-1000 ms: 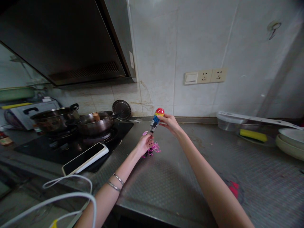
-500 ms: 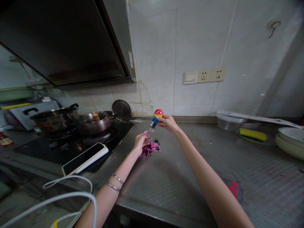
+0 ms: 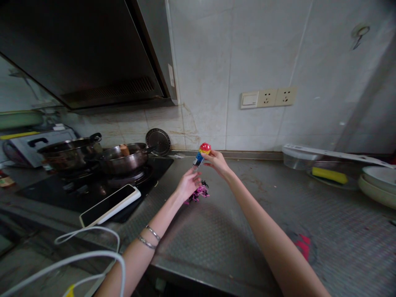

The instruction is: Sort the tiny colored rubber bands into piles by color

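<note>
Grasping colourful tube [image 3: 199, 159] in right fingers [image 3: 208, 157], left fingers [image 3: 194, 176] unclear, open counter [image 3: 284, 198] rightward

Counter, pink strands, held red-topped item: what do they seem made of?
Counter: likely stainless steel; grey sheen, embossed texture. Pink strands: perhaps yarn or plastic cord, thin and tangled; finish unclear. Red-topped item: probably glossy plastic or film, from its highlights.

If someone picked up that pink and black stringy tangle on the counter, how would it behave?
The tangle would probably flop and change shape, since it looks like thin, loose strands. It seems likely light for its size, looking more wispy than solid. Its uneven heap makes rolling unlikely.
</note>
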`<state>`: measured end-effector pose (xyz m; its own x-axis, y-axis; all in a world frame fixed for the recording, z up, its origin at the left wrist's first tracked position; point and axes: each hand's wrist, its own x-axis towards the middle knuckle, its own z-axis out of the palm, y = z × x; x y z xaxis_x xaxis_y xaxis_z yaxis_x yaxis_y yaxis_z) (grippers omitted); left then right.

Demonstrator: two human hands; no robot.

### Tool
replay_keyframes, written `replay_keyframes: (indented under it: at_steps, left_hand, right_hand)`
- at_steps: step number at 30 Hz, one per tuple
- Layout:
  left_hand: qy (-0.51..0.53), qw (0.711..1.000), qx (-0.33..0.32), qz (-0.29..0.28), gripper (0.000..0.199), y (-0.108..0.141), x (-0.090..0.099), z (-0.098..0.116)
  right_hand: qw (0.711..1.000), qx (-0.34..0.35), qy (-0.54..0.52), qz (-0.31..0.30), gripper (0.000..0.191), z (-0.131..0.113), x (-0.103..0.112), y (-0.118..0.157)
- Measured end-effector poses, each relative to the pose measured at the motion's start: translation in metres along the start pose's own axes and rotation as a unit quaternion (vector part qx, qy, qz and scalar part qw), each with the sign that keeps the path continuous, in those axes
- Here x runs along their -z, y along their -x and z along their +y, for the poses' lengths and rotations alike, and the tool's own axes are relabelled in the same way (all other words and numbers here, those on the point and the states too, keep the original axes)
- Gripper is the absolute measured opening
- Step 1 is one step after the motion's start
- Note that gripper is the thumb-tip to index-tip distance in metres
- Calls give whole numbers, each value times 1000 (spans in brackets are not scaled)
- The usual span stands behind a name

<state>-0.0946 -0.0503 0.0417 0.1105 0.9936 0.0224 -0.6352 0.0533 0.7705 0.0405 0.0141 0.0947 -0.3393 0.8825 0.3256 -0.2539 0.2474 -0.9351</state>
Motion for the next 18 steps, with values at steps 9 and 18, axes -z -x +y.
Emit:
replay_keyframes:
  at_steps: [9, 18]
  left_hand:
    - [33, 999, 32, -9, 33, 6, -8, 3]
    - [18, 1000, 8, 16, 39, -1, 3, 4]
  right_hand:
    - [999, 2, 14, -32, 43, 7, -3, 1]
    - [999, 10, 27, 20, 42, 7, -1, -2]
